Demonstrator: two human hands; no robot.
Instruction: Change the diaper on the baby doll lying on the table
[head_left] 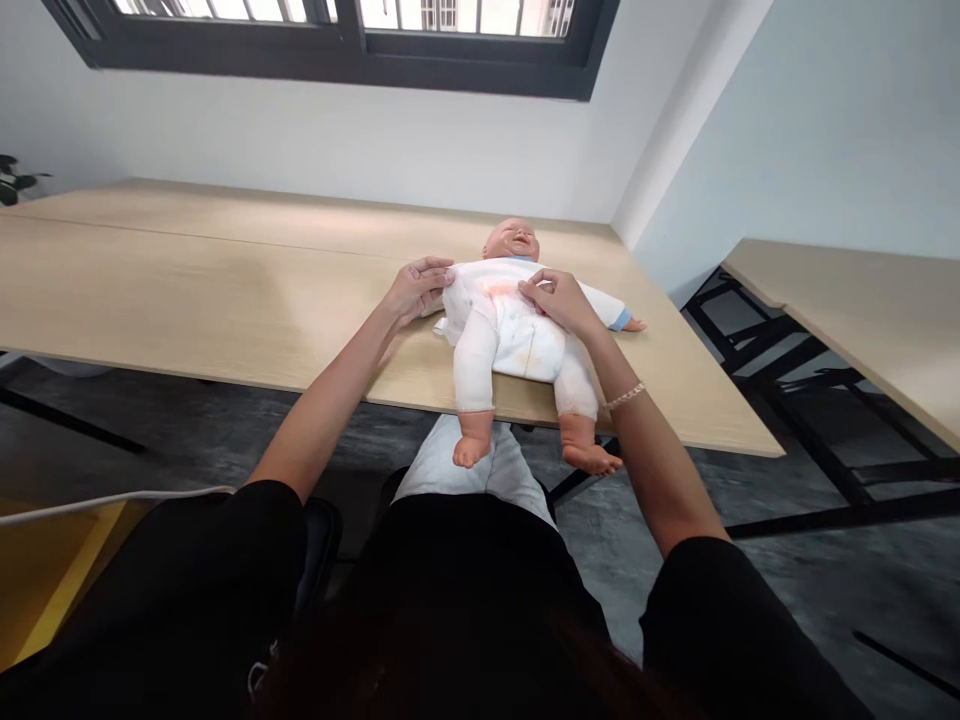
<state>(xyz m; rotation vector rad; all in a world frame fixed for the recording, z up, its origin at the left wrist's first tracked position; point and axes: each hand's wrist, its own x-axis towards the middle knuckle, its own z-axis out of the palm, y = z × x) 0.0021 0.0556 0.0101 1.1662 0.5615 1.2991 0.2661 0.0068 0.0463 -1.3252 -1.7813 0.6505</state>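
A baby doll (517, 330) in a white romper lies on its back near the front edge of a light wooden table (225, 290), head away from me, bare feet hanging over the edge. My left hand (415, 288) pinches the romper at the doll's shoulder and sleeve on the left side. My right hand (559, 300) rests on the doll's chest and grips the white cloth there with its fingertips. A bead bracelet (626, 397) sits on my right wrist.
A second wooden table (847, 300) on a black frame stands to the right, across a gap of dark floor. A white wall and a dark-framed window (337, 45) lie behind. A plant leaf (15, 180) shows at far left.
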